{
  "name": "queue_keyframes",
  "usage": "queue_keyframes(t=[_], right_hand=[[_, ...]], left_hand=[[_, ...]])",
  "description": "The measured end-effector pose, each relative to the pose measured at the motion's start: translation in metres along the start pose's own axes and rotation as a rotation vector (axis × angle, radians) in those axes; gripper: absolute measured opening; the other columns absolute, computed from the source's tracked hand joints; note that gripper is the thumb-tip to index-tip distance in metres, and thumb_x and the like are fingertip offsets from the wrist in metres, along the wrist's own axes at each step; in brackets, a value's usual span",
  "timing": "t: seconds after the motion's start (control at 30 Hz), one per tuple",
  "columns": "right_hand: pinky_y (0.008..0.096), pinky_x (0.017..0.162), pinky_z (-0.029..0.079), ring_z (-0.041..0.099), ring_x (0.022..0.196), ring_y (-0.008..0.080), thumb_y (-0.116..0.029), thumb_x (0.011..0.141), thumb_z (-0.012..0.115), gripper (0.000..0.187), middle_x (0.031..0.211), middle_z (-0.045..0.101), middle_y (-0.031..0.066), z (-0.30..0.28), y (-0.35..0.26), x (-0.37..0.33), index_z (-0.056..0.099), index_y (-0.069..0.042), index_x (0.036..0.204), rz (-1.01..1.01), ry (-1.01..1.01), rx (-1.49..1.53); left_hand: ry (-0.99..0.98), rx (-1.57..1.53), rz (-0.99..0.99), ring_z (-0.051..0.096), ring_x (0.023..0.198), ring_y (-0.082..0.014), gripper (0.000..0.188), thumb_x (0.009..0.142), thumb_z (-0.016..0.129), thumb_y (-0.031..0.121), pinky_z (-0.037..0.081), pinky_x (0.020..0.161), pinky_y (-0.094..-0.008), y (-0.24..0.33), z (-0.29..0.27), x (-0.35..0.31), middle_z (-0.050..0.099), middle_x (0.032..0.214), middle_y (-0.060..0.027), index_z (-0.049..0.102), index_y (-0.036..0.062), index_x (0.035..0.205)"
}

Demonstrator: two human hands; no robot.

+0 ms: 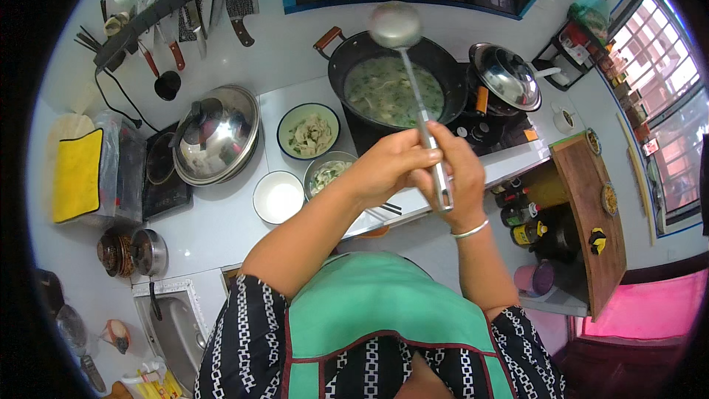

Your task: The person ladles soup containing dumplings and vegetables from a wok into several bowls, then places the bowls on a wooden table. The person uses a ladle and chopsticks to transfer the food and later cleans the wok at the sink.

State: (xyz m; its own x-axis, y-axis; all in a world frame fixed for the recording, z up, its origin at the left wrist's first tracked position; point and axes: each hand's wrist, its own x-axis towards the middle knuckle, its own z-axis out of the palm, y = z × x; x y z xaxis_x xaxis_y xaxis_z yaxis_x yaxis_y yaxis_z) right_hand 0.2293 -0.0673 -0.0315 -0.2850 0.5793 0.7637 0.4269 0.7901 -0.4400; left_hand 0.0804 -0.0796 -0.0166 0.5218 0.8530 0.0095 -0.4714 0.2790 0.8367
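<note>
Ladle point(419, 103) raised above the wok point(452, 83), scoop point(395, 26) overlapping the wok's far rim from this view; whether it holds anything, can't tell. Left hand point(395, 166) and right hand point(456, 174) both gripping the handle, fingers bunched together near its end, butt poking out toward the apron point(388, 299). Wok sits on the stove point(484, 137) at the bench's point(203, 229) back edge, greenish soup point(369, 92) inside.

Handling: grip is far from the scoop, so a small wrist wobble likely swings it wide; firm wrists, slow turns. Best to have the scoop well inside the wok rim, so drips land in the soup. Left forearm crosses just over the smaller food bowl point(329, 175), so elbow high. Green-lined bowl point(285, 124) and white bowl point(279, 199) sit left of the wok, the white one nearer the bench's front edge; swinging that way risks drips or a knock. Soup is probably hot; hands clear of the rim.

Writing: bottles point(528, 233) under the bench's front edge carry labels, print too small to make out. No readable marking on ladle or wok.
</note>
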Motion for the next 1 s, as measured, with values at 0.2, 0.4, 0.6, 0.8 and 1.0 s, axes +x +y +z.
queue_keyframes(t=[0.2, 0.4, 0.6, 0.8, 1.0], right_hand=[[0.0315, 0.066, 0.050, 0.062, 0.072, 0.0268, -0.008, 0.073, 0.058, 0.030, 0.088, 0.063, 0.0143, 0.004, 0.015, 0.024, 0.060, -0.001, 0.102, 0.068, 0.039, -0.064], [0.0289, 0.070, 0.047, 0.062, 0.075, 0.0229, -0.004, 0.076, 0.055, 0.022, 0.087, 0.063, 0.0134, 0.032, 0.049, 0.025, 0.061, -0.001, 0.097, 0.424, -0.003, 0.078], [0.0337, 0.068, 0.048, 0.061, 0.076, 0.0315, -0.007, 0.074, 0.059, 0.017, 0.085, 0.061, 0.0150, 0.088, 0.078, 0.043, 0.062, -0.009, 0.092, 0.245, -0.138, -0.139], [0.0312, 0.061, 0.048, 0.061, 0.066, 0.0253, -0.011, 0.077, 0.060, 0.017, 0.078, 0.061, 0.0132, 0.115, 0.085, 0.053, 0.063, -0.008, 0.094, 0.343, -0.238, -0.104], [0.0247, 0.057, 0.052, 0.060, 0.062, 0.0122, -0.016, 0.087, 0.053, 0.018, 0.071, 0.061, 0.0053, 0.106, 0.095, 0.057, 0.062, -0.005, 0.098, 0.972, 0.054, 0.479]], left_hand=[[-0.046, 0.145, -0.163, 0.059, 0.085, -0.0140, 0.031, 0.088, 0.055, 0.031, 0.049, 0.074, -0.0277, 0.016, -0.038, 0.043, 0.059, 0.096, -0.0058, 0.053, 0.0046, 0.105], [0.355, 0.134, 0.008, 0.061, 0.080, -0.0164, 0.024, 0.089, 0.053, 0.026, 0.050, 0.073, -0.0278, 0.019, -0.156, 0.001, 0.061, 0.086, -0.0071, 0.056, 0.0066, 0.103], [0.938, -0.117, 0.020, 0.058, 0.078, -0.0164, 0.019, 0.088, 0.050, 0.015, 0.049, 0.071, -0.0274, -0.040, -0.269, -0.067, 0.060, 0.086, -0.0078, 0.055, 0.0035, 0.102], [1.142, 0.015, -0.013, 0.057, 0.081, -0.0171, 0.025, 0.085, 0.054, 0.018, 0.046, 0.070, -0.0294, -0.064, -0.323, -0.081, 0.058, 0.093, -0.0071, 0.053, 0.0040, 0.105], [1.109, -0.251, -0.281, 0.056, 0.077, -0.0210, 0.028, 0.083, 0.058, 0.020, 0.047, 0.077, -0.0360, -0.086, -0.409, -0.085, 0.057, 0.087, -0.0059, 0.054, 0.0059, 0.107]])
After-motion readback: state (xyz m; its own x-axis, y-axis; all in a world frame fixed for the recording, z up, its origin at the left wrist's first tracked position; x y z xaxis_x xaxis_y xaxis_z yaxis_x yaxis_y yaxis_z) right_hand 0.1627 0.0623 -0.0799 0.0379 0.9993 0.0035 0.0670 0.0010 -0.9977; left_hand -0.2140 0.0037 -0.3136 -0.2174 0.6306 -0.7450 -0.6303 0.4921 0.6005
